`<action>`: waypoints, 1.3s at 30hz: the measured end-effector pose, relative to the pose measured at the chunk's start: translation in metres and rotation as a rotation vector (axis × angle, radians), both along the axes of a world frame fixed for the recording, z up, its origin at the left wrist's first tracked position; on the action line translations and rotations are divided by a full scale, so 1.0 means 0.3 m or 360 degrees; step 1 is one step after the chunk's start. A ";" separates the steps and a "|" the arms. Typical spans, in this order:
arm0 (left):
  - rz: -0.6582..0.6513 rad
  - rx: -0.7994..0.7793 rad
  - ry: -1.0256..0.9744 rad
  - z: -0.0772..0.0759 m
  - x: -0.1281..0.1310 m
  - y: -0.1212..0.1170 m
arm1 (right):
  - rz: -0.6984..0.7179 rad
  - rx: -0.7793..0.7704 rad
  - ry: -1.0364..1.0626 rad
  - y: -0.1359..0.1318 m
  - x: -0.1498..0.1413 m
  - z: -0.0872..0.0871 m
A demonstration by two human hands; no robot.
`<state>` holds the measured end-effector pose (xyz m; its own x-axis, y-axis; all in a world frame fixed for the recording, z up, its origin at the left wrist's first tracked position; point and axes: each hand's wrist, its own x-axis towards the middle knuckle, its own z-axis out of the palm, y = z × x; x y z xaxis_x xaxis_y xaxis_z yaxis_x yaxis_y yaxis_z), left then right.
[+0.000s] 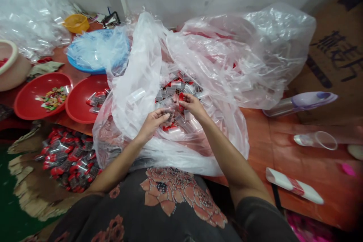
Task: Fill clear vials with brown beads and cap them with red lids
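Observation:
My left hand (154,121) is closed around a small clear container (169,112) that looks dark inside; my fingers cover part of it. Between the thumb and fingers of my right hand (192,104) is a red cap (181,97), just up and right of that container. Both hands are over a large open clear plastic bag (147,60). Inside the bag lies a heap of clear plastic containers (177,85) mixed with red pieces.
Left are two red bowls (21,100), one with small colourful packets, and a blue basin (85,69) of clear plastic. A torn carton (21,181) below holds red-capped containers. Rightward are a lilac-topped bottle (309,101), a clear cup (316,140) and a white tube (295,185).

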<state>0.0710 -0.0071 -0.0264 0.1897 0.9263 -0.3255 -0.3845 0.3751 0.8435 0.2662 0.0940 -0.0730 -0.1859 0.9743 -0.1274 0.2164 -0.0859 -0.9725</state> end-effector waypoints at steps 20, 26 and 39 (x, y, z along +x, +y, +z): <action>-0.0491 0.0438 0.0647 -0.039 0.076 -0.008 | 0.0278 0.0188 0.0116 -0.304 0.046 0.116; -0.0389 0.0262 0.0457 -0.027 0.082 -0.021 | 0.0468 0.0543 -0.0278 -0.351 0.049 0.116; -0.0032 0.0037 -0.0060 -0.002 0.127 -0.019 | 0.0010 0.1049 -0.0698 -0.403 -0.012 0.085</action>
